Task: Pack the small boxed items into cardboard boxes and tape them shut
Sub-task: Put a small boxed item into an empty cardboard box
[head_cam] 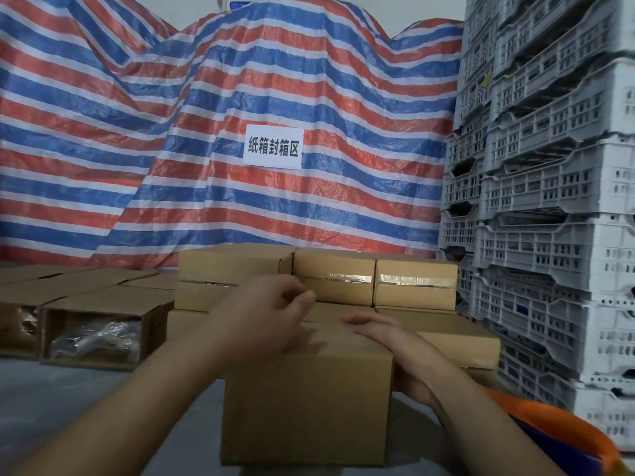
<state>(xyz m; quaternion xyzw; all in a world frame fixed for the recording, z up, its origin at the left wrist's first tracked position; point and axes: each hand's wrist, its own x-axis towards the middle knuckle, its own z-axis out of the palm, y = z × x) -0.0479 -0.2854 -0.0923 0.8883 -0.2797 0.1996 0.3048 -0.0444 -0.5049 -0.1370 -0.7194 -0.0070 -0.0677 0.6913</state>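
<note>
A closed brown cardboard box (305,400) stands right in front of me on the grey floor. My left hand (271,317) is over its top near the far edge, fingers curled with thumb and forefinger close together; nothing shows between them. My right hand (398,352) lies against the box's right side, its straight fingers resting flat across the top edge. Behind it, taped cardboard boxes (336,280) are stacked in two layers, clear tape shining along their seams.
At the left, open cartons (96,334) lie on their sides with plastic-wrapped items inside. Tall stacks of grey plastic crates (549,201) fill the right. A red, white and blue striped tarp (171,149) with a white sign (274,147) hangs behind. An orange and blue object (556,431) sits at the lower right.
</note>
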